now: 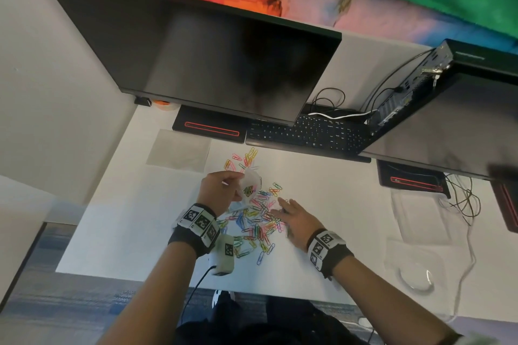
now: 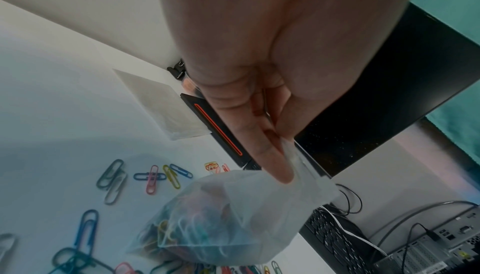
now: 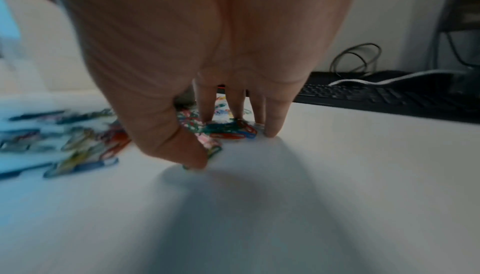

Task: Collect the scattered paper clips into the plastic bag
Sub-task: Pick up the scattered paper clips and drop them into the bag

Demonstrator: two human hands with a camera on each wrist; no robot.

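Many coloured paper clips (image 1: 258, 221) lie scattered on the white desk (image 1: 126, 227) between my hands. My left hand (image 1: 241, 176) pinches the top edge of a small clear plastic bag (image 1: 249, 186), which hangs above the pile with a clump of clips inside. In the left wrist view the thumb and fingers of that left hand (image 2: 283, 155) squeeze the bag (image 2: 233, 217) at its mouth, with loose clips (image 2: 153, 178) below. My right hand (image 1: 283, 209) is spread on the pile's right side. That right hand (image 3: 233, 145) has its fingertips (image 3: 271, 133) on the desk around a cluster of clips (image 3: 228, 130).
A dark monitor (image 1: 196, 50) hangs over the back of the desk, its base (image 1: 210, 126) and a black keyboard (image 1: 308, 131) just behind the clips. A flat clear sheet (image 1: 179, 148) lies back left. A small computer (image 1: 406, 87), cables (image 1: 462, 199) and clear plastic items (image 1: 414, 274) sit right.
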